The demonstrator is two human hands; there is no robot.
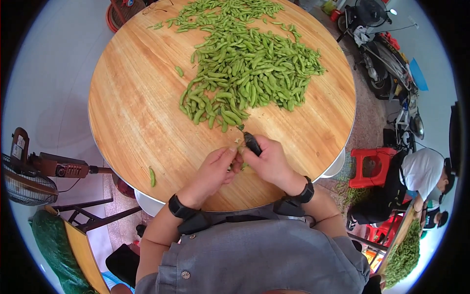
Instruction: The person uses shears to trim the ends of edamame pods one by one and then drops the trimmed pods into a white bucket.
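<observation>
Both my hands meet over the near part of the round wooden table point(142, 112), fingertips almost touching. My right hand point(269, 159) is closed around a tool with a black handle point(252, 143); its working end is hidden, so its kind does not show. The fingers of my left hand point(215, 166) are pinched together, and what they hold is mostly covered. A small pale bit point(238, 140) shows at the fingertips. Just beyond my hands spreads a big heap of green soybean pods point(254, 68). One loose pod point(152, 176) lies left of my left hand.
Another single pod point(179, 71) lies left of the heap. A pair of glasses point(156, 7) rests at the far edge. Right of the table stand a red stool point(369, 166), a seated person point(421, 171) and a parked scooter point(379, 68). A fan point(29, 181) stands at left.
</observation>
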